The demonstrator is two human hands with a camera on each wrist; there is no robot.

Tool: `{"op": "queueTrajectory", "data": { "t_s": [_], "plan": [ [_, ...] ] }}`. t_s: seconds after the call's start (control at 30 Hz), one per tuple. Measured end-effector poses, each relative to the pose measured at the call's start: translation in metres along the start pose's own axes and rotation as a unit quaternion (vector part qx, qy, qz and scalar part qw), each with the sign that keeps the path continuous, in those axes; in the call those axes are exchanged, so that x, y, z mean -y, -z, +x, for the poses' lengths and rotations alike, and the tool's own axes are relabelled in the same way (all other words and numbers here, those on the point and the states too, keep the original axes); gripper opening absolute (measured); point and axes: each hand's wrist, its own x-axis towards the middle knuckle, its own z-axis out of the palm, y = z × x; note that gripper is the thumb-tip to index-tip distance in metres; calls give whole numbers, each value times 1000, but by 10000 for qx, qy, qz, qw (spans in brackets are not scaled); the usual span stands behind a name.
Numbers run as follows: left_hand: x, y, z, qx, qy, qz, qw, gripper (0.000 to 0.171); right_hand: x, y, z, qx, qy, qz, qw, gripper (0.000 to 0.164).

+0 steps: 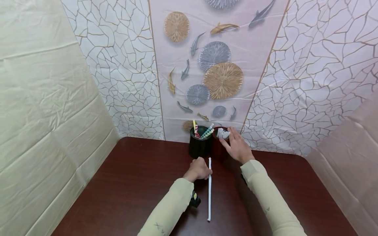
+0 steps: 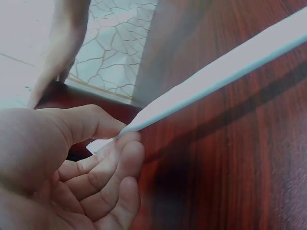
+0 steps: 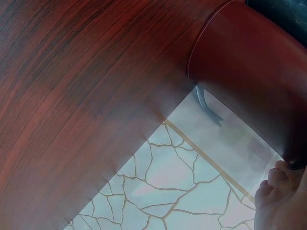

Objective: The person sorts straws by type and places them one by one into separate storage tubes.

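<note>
A long thin straw in a white paper wrapper (image 1: 209, 200) is held by my left hand (image 1: 199, 168), whose thumb and fingers pinch it near one end; the left wrist view shows this grip on the wrapped straw (image 2: 216, 72) closely. At the back, my right hand (image 1: 238, 147) lies over the rim of a red cup (image 1: 218, 149), fingers at its right side and thumb at the front. Crumpled white paper (image 1: 222, 133) sticks up from that cup beside the thumb. Below the rim, the red cup's side (image 3: 249, 57) fills the right wrist view's upper right.
A black cup (image 1: 200, 147) holding several patterned straws (image 1: 207, 131) stands against the red cup's left side. The dark red wooden table (image 1: 127, 193) meets a patterned cloth wall (image 1: 136, 111) behind. A small black object (image 1: 195, 200) shows by the left wrist.
</note>
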Motion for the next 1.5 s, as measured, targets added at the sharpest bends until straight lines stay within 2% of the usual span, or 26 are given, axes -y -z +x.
{"op": "queueTrajectory", "data": {
  "t_s": [0.13,0.3,0.57,0.77,0.97,1.13,1.27,1.5],
  "plan": [
    [-1,10,-7,-116,-230,-41,9997,36,0,0,0,-5,29,-3,10000,92],
    [-8,24,-15,-227,-338,-139,9991,29,1,1,-1,34,16,39,10000,91],
    [-23,45,-17,-557,-691,-55,9960,26,0,1,0,56,-33,3,10000,92],
    [-39,66,-17,-689,-964,120,9929,23,1,2,-1,54,-53,-9,10000,92],
    [-61,95,-16,-818,-1246,293,9884,20,2,1,-2,46,-74,-11,10000,94],
    [-82,121,-15,-1197,-1544,506,9794,18,2,1,-2,28,-61,-14,10000,93],
    [-99,140,-14,-1576,-1851,706,9674,19,2,0,-1,-5,-39,-14,10000,92],
    [-134,168,-16,-2122,-2232,763,9484,15,3,1,-1,-6,-25,-4,10000,91]
  ]
}}
